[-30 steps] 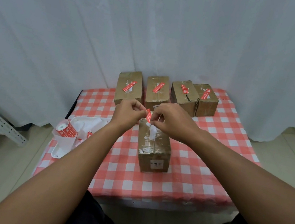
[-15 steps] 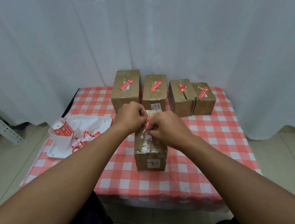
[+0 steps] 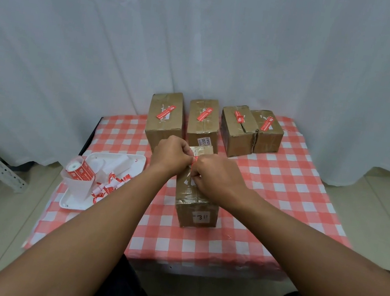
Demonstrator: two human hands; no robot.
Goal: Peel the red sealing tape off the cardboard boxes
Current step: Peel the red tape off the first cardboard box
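- On your left sits a white tray (image 3: 132,163) with a roll of red labels (image 3: 81,170) and a heap of curled red strips (image 3: 107,188), well apart from your hands. In my judgement, peeled strips go limp and curl once they are off.
- Your left hand (image 3: 171,154) is closed, fingertips pinched at the red tape (image 3: 194,160), above the far end of the near box (image 3: 197,200).
- That tape shows only as a small red sliver between your two hands. It is likely thin, light and sticky, and may tear, so hold the freed end close to the cardboard.
- Your right hand (image 3: 217,177) is also closed, pinching just beside the left, with the knuckles over the box top. Whether it grips tape or presses the box, I cannot tell.
- Behind, four boxes stand in a row, each bearing a red strip: far left (image 3: 166,111), next (image 3: 204,113), then (image 3: 238,117) and rightmost (image 3: 267,123), all untouched.
- The cardboard looks stiff and light, so it may lift with the pull.
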